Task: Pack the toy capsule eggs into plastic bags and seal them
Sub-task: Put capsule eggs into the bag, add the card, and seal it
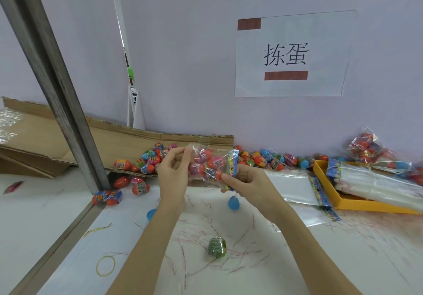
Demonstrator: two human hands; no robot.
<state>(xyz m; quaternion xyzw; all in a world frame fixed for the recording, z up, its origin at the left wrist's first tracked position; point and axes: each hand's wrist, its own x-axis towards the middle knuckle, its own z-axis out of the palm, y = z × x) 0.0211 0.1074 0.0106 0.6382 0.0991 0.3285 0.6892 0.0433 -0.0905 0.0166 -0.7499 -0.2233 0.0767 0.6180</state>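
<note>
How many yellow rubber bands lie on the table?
2: a round yellow rubber band near the front left, and a stretched one further back beside the metal post. Others may be hidden.

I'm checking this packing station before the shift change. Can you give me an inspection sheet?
Surface: white table strewn with thin red-white strips.
Job's things: bag of eggs held up; loose eggs on cardboard; empty bags in yellow tray.
Clutter: green egg, rubber band.
Grips: left hand pinches the bag's top corner; right hand pinches its printed header.
Cables: nothing seen.
Surroundings: wall sign, metal post.
</note>
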